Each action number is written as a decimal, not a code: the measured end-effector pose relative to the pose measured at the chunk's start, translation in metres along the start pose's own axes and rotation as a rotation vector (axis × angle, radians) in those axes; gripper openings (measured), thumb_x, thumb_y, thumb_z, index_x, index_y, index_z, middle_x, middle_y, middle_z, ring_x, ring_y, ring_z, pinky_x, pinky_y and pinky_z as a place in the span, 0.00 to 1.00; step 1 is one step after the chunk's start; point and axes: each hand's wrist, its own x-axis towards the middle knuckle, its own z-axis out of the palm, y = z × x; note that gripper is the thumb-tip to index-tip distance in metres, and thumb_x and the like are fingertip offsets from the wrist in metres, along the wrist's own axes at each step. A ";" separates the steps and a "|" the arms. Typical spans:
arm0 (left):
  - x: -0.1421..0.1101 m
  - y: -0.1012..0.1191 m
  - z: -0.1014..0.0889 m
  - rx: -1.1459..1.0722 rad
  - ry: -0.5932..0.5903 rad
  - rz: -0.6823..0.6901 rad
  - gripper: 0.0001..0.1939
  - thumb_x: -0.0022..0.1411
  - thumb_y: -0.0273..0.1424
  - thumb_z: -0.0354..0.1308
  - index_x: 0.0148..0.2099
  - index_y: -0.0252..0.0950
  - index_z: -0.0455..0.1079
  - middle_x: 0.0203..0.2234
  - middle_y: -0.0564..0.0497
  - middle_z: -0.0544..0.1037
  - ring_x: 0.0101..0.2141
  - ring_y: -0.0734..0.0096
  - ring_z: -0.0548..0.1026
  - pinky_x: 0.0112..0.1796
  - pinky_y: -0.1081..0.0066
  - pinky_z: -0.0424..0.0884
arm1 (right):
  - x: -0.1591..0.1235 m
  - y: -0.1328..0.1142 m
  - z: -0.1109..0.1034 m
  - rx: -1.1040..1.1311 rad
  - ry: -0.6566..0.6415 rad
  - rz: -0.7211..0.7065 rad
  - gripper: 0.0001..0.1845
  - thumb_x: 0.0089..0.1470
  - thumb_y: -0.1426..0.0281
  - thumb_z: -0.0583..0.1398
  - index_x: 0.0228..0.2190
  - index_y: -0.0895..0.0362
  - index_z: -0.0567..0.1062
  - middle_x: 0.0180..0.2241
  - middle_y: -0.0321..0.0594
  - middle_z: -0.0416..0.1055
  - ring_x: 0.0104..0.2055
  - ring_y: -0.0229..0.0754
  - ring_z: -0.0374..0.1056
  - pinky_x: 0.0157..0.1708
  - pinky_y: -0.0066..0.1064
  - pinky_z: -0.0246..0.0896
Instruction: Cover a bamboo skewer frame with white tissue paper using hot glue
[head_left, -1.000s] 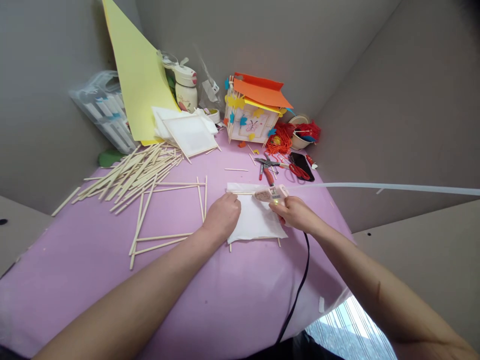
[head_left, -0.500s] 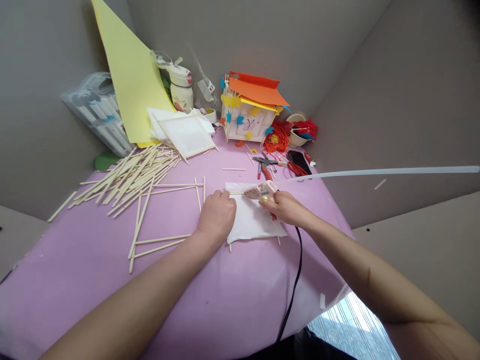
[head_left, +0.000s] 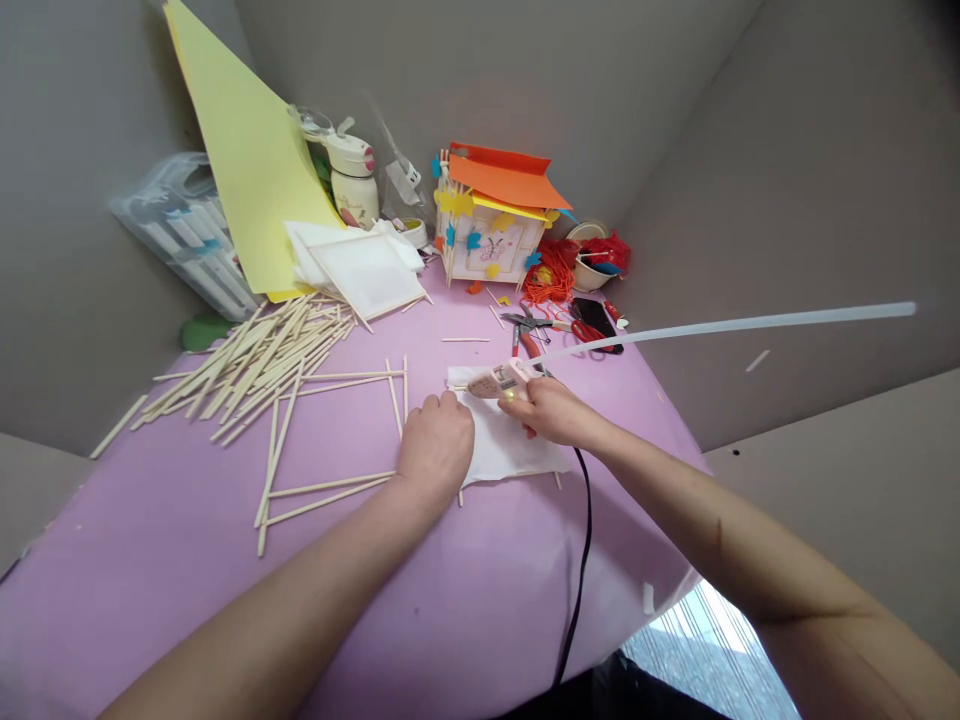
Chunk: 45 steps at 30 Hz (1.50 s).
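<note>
Hot glue gun [head_left: 495, 381] is being gripped in the right hand [head_left: 551, 412], fingers wrapped around its handle, forearm reaching in from the lower right, its nozzle held over white paper [head_left: 510, 445] on a wooden stick frame [head_left: 330, 488]. The left hand [head_left: 436, 450] is being pressed down at the paper's left edge, fingers bunched together and bent, wrist arched.

- two grey-beige walls [head_left: 480, 80] meet in a corner straight ahead, lit evenly and softly
- a lower beige panel [head_left: 840, 480] with small dark holes stands at the right, and another [head_left: 34, 500] at the left
- a table under a lilac foam sheet [head_left: 142, 590] fills the middle
- a bright window [head_left: 701, 650] behind thin vertical strings shows at the bottom right
</note>
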 end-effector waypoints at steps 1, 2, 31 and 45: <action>0.000 0.000 -0.001 0.000 -0.008 0.000 0.14 0.63 0.19 0.45 0.41 0.28 0.72 0.37 0.39 0.73 0.40 0.53 0.72 0.37 0.60 0.71 | 0.001 -0.001 0.000 -0.002 -0.003 -0.002 0.27 0.57 0.61 0.53 0.10 0.57 0.68 0.14 0.39 0.69 0.21 0.36 0.65 0.27 0.28 0.54; 0.000 0.001 -0.002 -0.002 -0.016 0.002 0.14 0.63 0.19 0.45 0.40 0.28 0.72 0.37 0.39 0.73 0.40 0.53 0.72 0.37 0.61 0.71 | 0.001 -0.002 0.000 -0.006 -0.004 0.000 0.27 0.57 0.61 0.53 0.10 0.57 0.68 0.15 0.39 0.69 0.22 0.37 0.65 0.27 0.28 0.54; -0.001 0.001 -0.002 0.019 -0.043 0.013 0.15 0.62 0.18 0.45 0.41 0.27 0.74 0.38 0.38 0.73 0.41 0.55 0.72 0.39 0.62 0.70 | -0.020 0.018 -0.018 0.069 0.038 0.153 0.25 0.55 0.60 0.54 0.11 0.57 0.67 0.14 0.38 0.68 0.18 0.35 0.63 0.25 0.27 0.56; -0.002 0.001 -0.003 0.012 -0.018 0.020 0.15 0.63 0.19 0.45 0.41 0.27 0.74 0.38 0.37 0.73 0.41 0.54 0.72 0.38 0.62 0.70 | -0.016 0.006 -0.010 0.089 -0.016 0.099 0.23 0.55 0.62 0.55 0.13 0.57 0.69 0.16 0.40 0.71 0.21 0.37 0.66 0.27 0.27 0.57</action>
